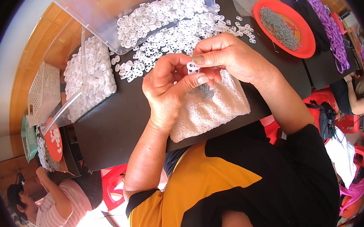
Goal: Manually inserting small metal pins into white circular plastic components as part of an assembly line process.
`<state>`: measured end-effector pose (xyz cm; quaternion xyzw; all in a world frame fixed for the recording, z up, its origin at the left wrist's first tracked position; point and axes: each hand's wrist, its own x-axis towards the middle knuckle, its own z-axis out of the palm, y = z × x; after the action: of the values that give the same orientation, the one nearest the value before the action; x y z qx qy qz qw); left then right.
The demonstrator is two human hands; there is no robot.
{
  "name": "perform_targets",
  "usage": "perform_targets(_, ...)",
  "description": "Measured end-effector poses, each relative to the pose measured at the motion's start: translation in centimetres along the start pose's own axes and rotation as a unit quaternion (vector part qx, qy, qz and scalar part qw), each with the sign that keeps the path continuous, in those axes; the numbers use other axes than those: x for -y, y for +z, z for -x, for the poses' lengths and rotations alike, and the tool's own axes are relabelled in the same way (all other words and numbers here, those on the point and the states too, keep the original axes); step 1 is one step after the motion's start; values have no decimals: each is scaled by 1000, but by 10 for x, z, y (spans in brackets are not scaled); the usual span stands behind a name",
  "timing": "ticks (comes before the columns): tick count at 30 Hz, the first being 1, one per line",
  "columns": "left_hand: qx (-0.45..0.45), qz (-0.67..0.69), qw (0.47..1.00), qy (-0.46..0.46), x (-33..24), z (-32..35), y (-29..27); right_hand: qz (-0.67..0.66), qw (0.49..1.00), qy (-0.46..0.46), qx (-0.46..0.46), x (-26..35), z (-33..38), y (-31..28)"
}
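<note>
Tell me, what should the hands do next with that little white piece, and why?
Probably press a small metal pin into the white plastic piece. The left hand and right hand both pinch it above the white towel, where a few grey metal bits lie ready. I cannot tell if one is already in.

A: Can you make out what the white piece (193, 67) is? Fingers of the left hand (169, 87) and right hand (228, 57) cover most of it, way too small to tell the shape.

B: Nope. Those little grey bits (206, 91) on the towel (209, 107) are half under the thumb too, just a blur.

A: The clear bin (99, 14) runs off the top edge, and the purple strips (323, 15) smear out at the rim.

B: Person at lower left (55, 202) is cut off as well, same for the table (115, 126) under the arms.
</note>
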<state>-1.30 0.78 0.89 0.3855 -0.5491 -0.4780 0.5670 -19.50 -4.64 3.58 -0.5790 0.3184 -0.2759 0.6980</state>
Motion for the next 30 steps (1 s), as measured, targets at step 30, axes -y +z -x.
perform_targets(30,63,-124,976,166,-6,2,-2,-22,999,-26,7,-2,4,10)
